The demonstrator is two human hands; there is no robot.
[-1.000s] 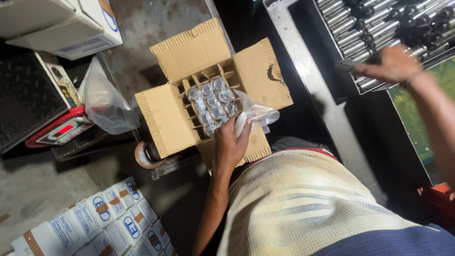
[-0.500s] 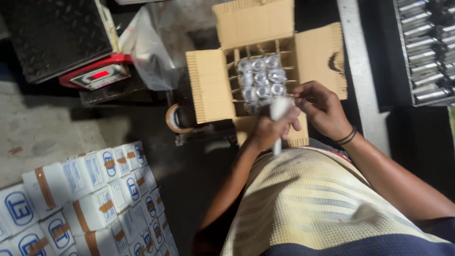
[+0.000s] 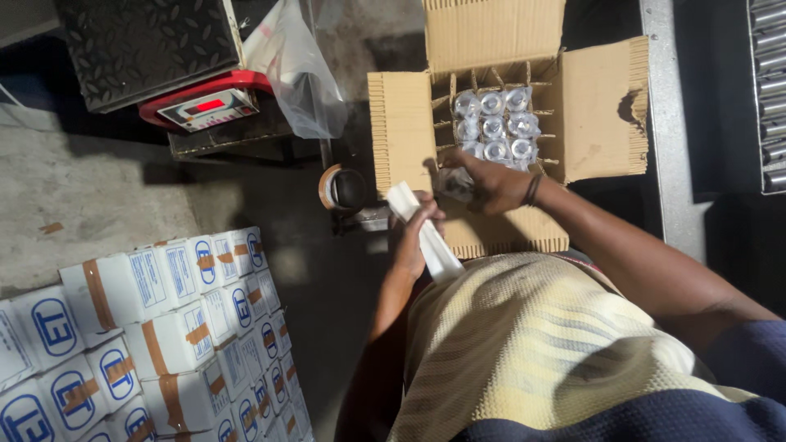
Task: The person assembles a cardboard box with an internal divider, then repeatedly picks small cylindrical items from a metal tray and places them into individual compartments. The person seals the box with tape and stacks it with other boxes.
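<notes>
An open cardboard box (image 3: 401, 131) with a divider grid stands in front of me, and several plastic-wrapped metal parts (image 3: 493, 124) fill its cells. My left hand (image 3: 409, 237) grips a flat white strip (image 3: 426, 233) at the box's near edge. My right hand (image 3: 491, 184), with a dark band at the wrist, reaches into the near cells and closes on a plastic-wrapped metal part (image 3: 455, 185).
A roll of brown tape (image 3: 340, 188) lies left of the box. A scale with a red display (image 3: 205, 106) and a clear plastic bag (image 3: 295, 65) sit at upper left. Stacked white taped cartons (image 3: 155, 327) fill the lower left. A rack of metal cylinders (image 3: 770, 90) lines the right edge.
My right hand moved from the strip into the box with a wrapped part. My left hand kept the white strip. The view shifted, so the box sits higher in frame.
</notes>
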